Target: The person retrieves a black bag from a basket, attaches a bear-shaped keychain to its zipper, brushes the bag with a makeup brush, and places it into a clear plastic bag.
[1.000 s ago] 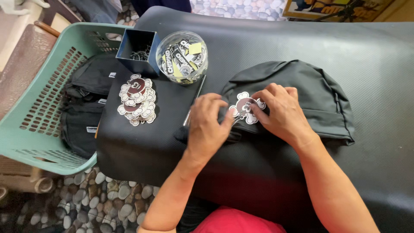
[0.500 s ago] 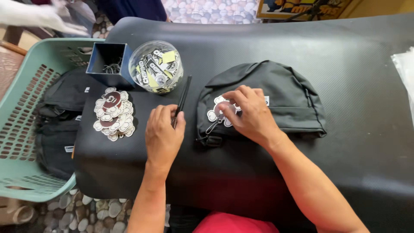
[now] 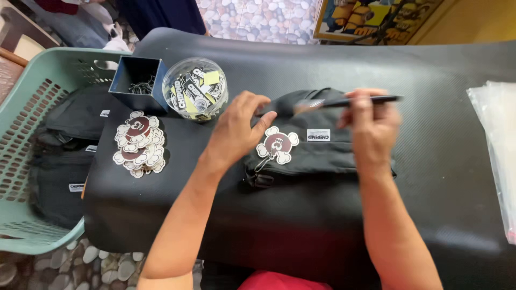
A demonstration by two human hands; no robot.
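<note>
A black bag (image 3: 322, 153) lies on the black mat (image 3: 430, 80). A white and maroon cloud-shaped tag (image 3: 277, 145) hangs on its front by a small chain. My left hand (image 3: 236, 131) rests with fingers apart on the bag's upper left edge, just left of the tag, and holds nothing. My right hand (image 3: 371, 129) hovers over the bag's right half, gripping a thin black pen (image 3: 371, 100) that lies level above the bag and looks blurred.
A pile of matching tags (image 3: 138, 146) lies at the left of the mat. Behind it stand a small blue box (image 3: 134, 80) of chains and a clear round tub (image 3: 194, 88) of badges. A green basket (image 3: 27, 107) holds black bags (image 3: 59, 182). Clear plastic sheets (image 3: 497, 139) lie at the right.
The black pen has left the mat beside the bag and is now in my right hand, which lifted off the tag. My left hand moved right onto the bag's edge.
</note>
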